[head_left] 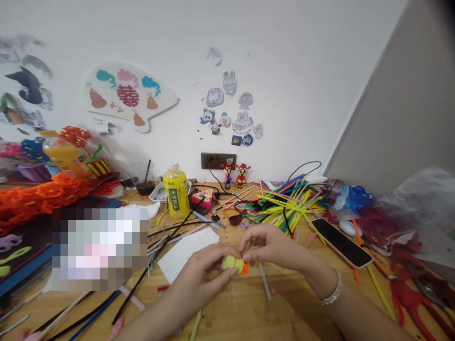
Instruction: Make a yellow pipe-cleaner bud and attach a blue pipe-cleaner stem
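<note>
Between my hands is a small pipe-cleaner piece (232, 264), pale yellow with an orange end on its right side. My left hand (204, 267) grips its yellow part between thumb and fingers. On the orange end, the thumb and fingers of my right hand (265, 246) pinch close together; a bracelet (333, 288) circles that wrist. The piece is held above the wooden table (256, 312). White paper (188, 253) lies just behind my left hand. A loose pale strip (265, 282) rests below my right hand.
A yellow drink bottle (177, 192) and a cup of dark liquid (144, 180) stand at the back. Bundled coloured pipe cleaners (291, 203) lie behind my right hand. To the right are a phone (341, 242) and red-handled pliers (414, 293). Orange pipe-cleaner flowers (53, 192) fill the left.
</note>
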Tool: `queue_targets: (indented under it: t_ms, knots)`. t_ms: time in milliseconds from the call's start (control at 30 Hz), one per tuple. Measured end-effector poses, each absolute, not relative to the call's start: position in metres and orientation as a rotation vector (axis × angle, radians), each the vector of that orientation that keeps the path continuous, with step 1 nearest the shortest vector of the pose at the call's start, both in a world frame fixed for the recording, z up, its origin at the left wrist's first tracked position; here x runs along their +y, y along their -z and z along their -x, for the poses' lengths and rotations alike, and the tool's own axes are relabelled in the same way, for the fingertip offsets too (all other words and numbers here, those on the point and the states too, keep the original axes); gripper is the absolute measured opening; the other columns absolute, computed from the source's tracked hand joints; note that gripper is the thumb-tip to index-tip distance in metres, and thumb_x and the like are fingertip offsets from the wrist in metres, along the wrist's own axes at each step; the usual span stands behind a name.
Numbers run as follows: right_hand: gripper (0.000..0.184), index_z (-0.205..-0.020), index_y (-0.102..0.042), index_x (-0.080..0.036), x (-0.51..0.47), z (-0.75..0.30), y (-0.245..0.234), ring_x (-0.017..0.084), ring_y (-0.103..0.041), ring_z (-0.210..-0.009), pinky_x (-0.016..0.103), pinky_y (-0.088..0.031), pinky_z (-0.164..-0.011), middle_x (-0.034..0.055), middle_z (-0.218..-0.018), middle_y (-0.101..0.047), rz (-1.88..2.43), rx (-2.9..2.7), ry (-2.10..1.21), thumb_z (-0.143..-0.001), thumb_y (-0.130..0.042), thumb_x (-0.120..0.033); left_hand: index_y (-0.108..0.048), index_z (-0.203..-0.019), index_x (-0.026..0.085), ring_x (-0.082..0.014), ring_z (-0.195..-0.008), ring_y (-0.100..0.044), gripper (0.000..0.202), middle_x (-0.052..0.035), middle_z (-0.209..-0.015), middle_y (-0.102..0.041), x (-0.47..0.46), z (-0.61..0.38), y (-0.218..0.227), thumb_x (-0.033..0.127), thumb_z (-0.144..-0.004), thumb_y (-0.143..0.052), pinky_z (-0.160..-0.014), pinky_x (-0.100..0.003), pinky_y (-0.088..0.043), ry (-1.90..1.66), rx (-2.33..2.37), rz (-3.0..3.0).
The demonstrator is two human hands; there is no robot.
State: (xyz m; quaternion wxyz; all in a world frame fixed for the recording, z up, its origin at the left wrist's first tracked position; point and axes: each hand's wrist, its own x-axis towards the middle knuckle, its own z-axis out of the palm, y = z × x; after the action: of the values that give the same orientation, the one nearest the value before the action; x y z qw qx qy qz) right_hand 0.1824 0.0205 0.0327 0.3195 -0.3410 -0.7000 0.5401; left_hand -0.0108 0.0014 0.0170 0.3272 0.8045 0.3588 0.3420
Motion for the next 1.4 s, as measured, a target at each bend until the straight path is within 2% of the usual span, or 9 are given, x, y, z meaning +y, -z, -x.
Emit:
queue_targets:
  t_ms: [167, 333, 500, 600, 900, 1033, 1167, 1300, 1400]
  knots:
    - [0.013, -0.076, -0.059, -0.014, 0.021, -0.181, -0.030, 0.006, -0.049, -0.046, 0.018, -0.039, -0.047, -0.0049, -0.058, -0.055, 0.918, -1.875, -1.484, -0.070, -0.064, -0.026, -0.063, -0.088, 0.023, -0.0169, -0.082, -0.058, 0.017, -0.0023, -0.086, -0.066, 0.003, 0.013, -0.020, 0.017, -0.074, -0.055, -0.074, -0.023, -0.042, -0.910, 0.867, -2.116]
    - [0.004, -0.073, -0.061, -0.017, 0.016, -0.174, -0.031, 0.012, -0.056, -0.070, 0.020, -0.042, -0.061, -0.0011, -0.073, -0.060, 1.062, -1.972, -0.943, -0.071, -0.063, -0.019, -0.054, -0.104, 0.023, -0.0186, -0.089, -0.055, 0.030, -0.0050, -0.100, -0.061, 0.009, 0.009, -0.006, 0.021, -0.074, -0.055, -0.076, -0.027, -0.043, -1.019, 0.932, -1.843]
    - [0.003, -0.074, -0.063, -0.019, 0.010, -0.167, -0.030, 0.012, -0.057, -0.066, 0.020, -0.039, -0.061, -0.0010, -0.071, -0.065, 1.093, -2.134, -0.497, -0.072, -0.061, -0.017, -0.053, -0.090, 0.014, -0.0115, -0.048, -0.049, 0.025, 0.0040, -0.055, -0.052, 0.014, 0.005, -0.002, 0.035, -0.076, -0.052, -0.048, -0.023, -0.042, -0.943, 0.935, -1.532]
    - [0.006, -0.075, -0.064, -0.019, 0.009, -0.167, -0.031, 0.013, -0.058, -0.066, 0.021, -0.039, -0.061, 0.0000, -0.072, -0.066, 1.060, -2.197, -0.402, -0.075, -0.058, -0.016, -0.053, -0.085, 0.014, -0.0104, -0.047, -0.047, 0.022, 0.0049, -0.054, -0.051, 0.012, 0.004, -0.007, 0.033, -0.075, -0.053, -0.049, -0.022, -0.041, -0.958, 0.949, -1.549]
    - [0.003, -0.067, -0.063, -0.017, 0.016, -0.173, -0.033, 0.012, -0.056, -0.065, 0.022, -0.041, -0.060, -0.0009, -0.069, -0.062, 1.049, -1.922, -0.947, -0.069, -0.064, -0.019, -0.056, -0.087, 0.016, -0.0110, -0.057, -0.049, 0.014, 0.0021, -0.066, -0.053, 0.003, 0.008, -0.018, 0.024, -0.076, -0.051, -0.053, -0.019, -0.040, -0.946, 0.943, -1.735]
    - [0.017, -0.069, -0.058, -0.016, 0.021, -0.173, -0.023, 0.007, -0.050, -0.047, 0.020, -0.040, -0.049, -0.0034, -0.061, -0.057, 1.016, -1.584, -1.466, -0.064, -0.069, -0.028, -0.057, -0.091, 0.019, -0.0142, -0.067, -0.054, 0.016, -0.0018, -0.077, -0.059, 0.002, 0.012, -0.017, 0.021, -0.077, -0.051, -0.060, -0.022, -0.043, -1.005, 0.975, -1.910]
    - [0.028, -0.080, -0.057, -0.016, 0.021, -0.171, -0.017, 0.009, -0.056, -0.050, 0.024, -0.045, -0.055, -0.0026, -0.062, -0.059, 0.954, -1.374, -1.816, -0.062, -0.070, -0.032, -0.059, -0.092, 0.023, -0.0162, -0.084, -0.055, 0.019, -0.0031, -0.089, -0.062, 0.005, 0.015, -0.016, 0.015, -0.076, -0.053, -0.074, -0.025, -0.042, -1.081, 0.900, -2.117]
    - [0.022, -0.075, -0.057, -0.016, 0.019, -0.168, -0.019, 0.008, -0.055, -0.052, 0.023, -0.045, -0.056, -0.0030, -0.065, -0.058, 1.018, -1.453, -1.562, -0.062, -0.070, -0.027, -0.061, -0.092, 0.024, -0.0168, -0.092, -0.054, 0.021, -0.0035, -0.094, -0.062, 0.006, 0.013, -0.015, 0.014, -0.075, -0.054, -0.079, -0.026, -0.042, -1.147, 0.861, -2.120]
    - [0.012, -0.071, -0.058, -0.017, 0.015, -0.163, -0.023, 0.012, -0.057, -0.063, 0.022, -0.044, -0.057, -0.0021, -0.071, -0.059, 1.092, -1.657, -1.112, -0.063, -0.067, -0.020, -0.059, -0.094, 0.021, -0.0176, -0.083, -0.057, 0.022, -0.0045, -0.089, -0.062, 0.007, 0.008, -0.012, 0.021, -0.073, -0.057, -0.067, -0.025, -0.046, -1.177, 0.955, -1.858]
